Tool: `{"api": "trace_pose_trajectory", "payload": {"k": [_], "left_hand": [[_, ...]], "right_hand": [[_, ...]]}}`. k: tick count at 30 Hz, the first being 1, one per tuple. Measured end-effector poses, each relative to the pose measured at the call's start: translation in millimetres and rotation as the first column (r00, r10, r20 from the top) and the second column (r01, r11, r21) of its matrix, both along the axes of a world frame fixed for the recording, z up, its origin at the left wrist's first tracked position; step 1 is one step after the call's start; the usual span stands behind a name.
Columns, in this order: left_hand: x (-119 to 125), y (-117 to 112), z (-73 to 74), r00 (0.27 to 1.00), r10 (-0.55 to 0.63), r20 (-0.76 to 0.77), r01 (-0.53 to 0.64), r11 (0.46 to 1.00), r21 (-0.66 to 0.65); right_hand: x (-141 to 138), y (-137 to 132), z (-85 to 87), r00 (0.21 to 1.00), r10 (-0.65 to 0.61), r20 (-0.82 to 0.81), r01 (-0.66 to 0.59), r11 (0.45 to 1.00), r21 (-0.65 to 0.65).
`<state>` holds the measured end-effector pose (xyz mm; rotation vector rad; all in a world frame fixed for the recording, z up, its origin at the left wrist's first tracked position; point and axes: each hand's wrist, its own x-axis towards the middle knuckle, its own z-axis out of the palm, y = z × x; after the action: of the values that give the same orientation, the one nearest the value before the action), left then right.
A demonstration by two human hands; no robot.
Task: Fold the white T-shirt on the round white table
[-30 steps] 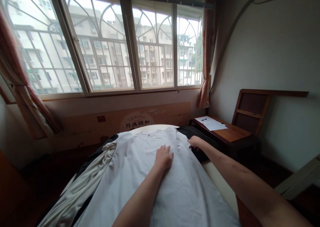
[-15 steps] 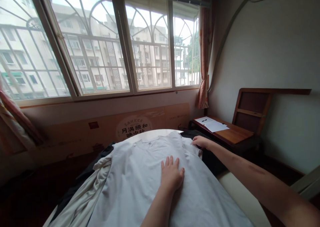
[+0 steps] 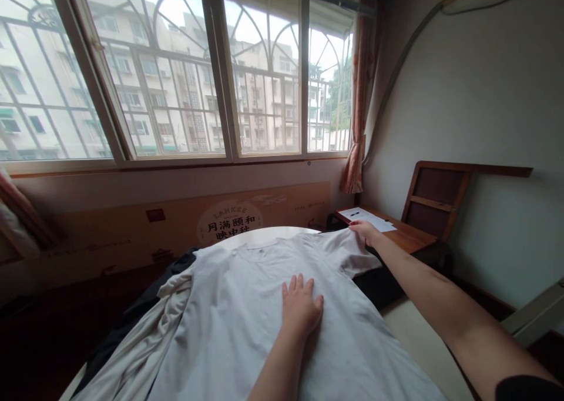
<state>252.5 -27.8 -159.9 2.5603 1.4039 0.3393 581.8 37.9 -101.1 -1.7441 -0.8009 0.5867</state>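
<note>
The brown panel (image 3: 181,216) reads "月满颐和 映中秋" (smaller lettering is blurred).

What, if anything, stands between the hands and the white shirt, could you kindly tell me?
Nothing visible stands in the way: the left hand lies flat on the front of the white shirt, and the right hand pinches the edge of its sleeve at the right.
</note>
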Motion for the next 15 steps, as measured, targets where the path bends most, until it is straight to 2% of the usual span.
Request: {"api": "trace_pose_trajectory", "payload": {"k": [4,8,15], "left_hand": [[0.0,-0.7,0.7,1.0,0.005,0.01,-0.005,1.0,-0.005],[0.2,-1.7,0.8,1.0,0.011,0.018,-0.011,1.0,0.003],[-0.1,-3.1,1.0,1.0,0.016,0.013,-0.016,1.0,-0.003]], "right_hand": [[17.0,7.5,-10.0,0.982,-0.049,0.181,0.047,0.999,0.012],[30.5,16.6,-20.8,0.931,-0.086,0.356,0.092,0.996,-0.001],[36.6,24.8,-48.5,0.833,-0.068,0.549,0.119,0.991,-0.058]]}}
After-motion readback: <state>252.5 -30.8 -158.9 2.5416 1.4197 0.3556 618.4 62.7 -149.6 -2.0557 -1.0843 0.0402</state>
